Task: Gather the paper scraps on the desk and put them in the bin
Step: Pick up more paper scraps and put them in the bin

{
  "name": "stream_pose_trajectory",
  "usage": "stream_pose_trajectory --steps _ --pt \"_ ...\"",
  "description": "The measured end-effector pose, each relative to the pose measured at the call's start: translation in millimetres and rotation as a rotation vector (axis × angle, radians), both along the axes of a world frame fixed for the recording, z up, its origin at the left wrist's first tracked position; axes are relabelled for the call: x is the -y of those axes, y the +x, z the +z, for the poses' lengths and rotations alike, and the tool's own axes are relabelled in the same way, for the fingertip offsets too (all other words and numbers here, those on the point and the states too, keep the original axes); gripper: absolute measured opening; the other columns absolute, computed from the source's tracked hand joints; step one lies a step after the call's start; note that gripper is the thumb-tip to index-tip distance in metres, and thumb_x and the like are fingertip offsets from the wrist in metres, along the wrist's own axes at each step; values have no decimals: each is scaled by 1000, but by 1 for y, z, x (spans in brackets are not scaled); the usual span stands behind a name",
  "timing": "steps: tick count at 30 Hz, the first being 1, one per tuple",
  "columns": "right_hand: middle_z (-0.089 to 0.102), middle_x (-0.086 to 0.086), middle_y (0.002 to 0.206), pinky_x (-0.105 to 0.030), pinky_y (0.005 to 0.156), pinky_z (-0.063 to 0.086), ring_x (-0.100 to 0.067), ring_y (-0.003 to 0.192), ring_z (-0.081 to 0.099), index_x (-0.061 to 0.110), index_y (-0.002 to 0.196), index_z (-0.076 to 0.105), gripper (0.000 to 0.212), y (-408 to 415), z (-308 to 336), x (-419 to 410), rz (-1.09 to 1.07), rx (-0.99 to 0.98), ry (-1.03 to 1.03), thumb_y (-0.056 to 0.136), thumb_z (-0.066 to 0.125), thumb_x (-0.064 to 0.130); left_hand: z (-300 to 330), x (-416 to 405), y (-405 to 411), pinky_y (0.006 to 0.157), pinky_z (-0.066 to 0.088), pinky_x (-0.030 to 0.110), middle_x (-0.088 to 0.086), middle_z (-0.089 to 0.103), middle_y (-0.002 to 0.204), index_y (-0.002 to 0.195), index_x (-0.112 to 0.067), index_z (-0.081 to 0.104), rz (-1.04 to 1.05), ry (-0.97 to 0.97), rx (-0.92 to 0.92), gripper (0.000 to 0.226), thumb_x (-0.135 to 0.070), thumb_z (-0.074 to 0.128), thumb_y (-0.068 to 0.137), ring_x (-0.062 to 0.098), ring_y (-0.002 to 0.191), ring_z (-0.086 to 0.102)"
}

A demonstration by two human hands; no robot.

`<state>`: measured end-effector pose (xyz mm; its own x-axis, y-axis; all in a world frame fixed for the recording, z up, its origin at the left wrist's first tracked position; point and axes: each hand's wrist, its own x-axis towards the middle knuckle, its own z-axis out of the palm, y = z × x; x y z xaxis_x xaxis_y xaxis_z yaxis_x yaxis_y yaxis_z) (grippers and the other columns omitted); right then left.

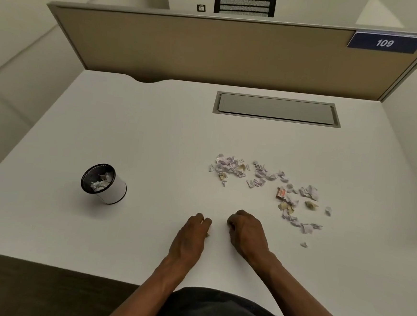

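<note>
Fingers curl inward on both the left hand [192, 234] and right hand [245, 231]; a bit of paper shows at the left fingertips, while the right's contents cannot be told. Beyond, the paper scraps [265, 184] lie scattered on the desk [154, 133], light and flimsy, best pinched in clusters. The bin [104, 184] stands far left.

White table [154, 133], a tan partition along its far edge and a grey hatch [276, 109] set flush in the top near the back. On it at left stands a small white bin [111, 190] with a black rim, some scraps inside; right of centre, well apart from the bin, torn paper scraps [258, 176] lie in a loose curving band. Left hand [192, 234] and right hand [246, 232] rest on the table near the front edge, fingers curled, a small scrap [207, 234] just beside the left hand.
</note>
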<state>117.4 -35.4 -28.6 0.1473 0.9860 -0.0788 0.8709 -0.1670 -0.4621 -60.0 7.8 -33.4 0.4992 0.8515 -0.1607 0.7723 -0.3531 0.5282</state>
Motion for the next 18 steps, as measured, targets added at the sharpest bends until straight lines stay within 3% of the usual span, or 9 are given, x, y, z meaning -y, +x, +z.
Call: stream_pose_trajectory --steps 3,5,7,10,11,14,18 --pt "67 -5 91 -39 73 54 -25 81 63 13 92 73 18 -3 0 0 -26 11 -2 90 56 9 -6 0 -1 76 42 12 -2 57 110 117 -14 56 -40 28 -44 23 -18 41 101 7 90 51" --pt "67 -5 90 -37 71 54 -26 81 63 13 92 73 18 -4 -1 1 -45 18 -2 90 56 8 -7 -1 -1 75 45 21 0 56 108 114 -13 57 -51 20 -60 24 -12 39 98 12 91 52" --pt "68 -4 92 -34 71 53 -25 82 64 14 92 73 18 -7 -2 0 -56 8 -17 89 57 9 -4 -3 -1 69 45 24 -2 54 94 97 -14 59 -15 12 -21 21 1 46 90 15 83 52" --pt "72 1 92 -23 71 47 -18 82 66 17 93 77 17 -11 0 -2 -128 -106 -65 86 62 11 6 -11 -7 61 37 7 -9 56 86 89 -17 63 170 -116 99 10 -7 61 92 10 78 55" --pt "73 4 90 -20 70 47 -15 80 67 19 92 78 16 -13 2 -4 -182 -191 -93 85 65 13 9 -14 -12 63 38 7 -10 59 86 90 -18 64 253 -186 150 5 -14 62 94 9 79 57" --pt "77 5 80 -19 63 55 -11 70 72 23 85 80 11 -19 8 -9 -390 -551 -192 83 74 14 16 -23 -37 71 51 23 0 71 92 93 -20 67 471 -428 343 6 -22 62 95 16 79 65" --pt "78 -12 89 -31 76 62 -25 79 74 7 84 80 6 -31 19 -20 -529 -1077 -223 80 78 3 35 -32 -76 80 55 34 7 73 95 91 -17 70 620 -573 550 12 -13 59 96 20 81 64"
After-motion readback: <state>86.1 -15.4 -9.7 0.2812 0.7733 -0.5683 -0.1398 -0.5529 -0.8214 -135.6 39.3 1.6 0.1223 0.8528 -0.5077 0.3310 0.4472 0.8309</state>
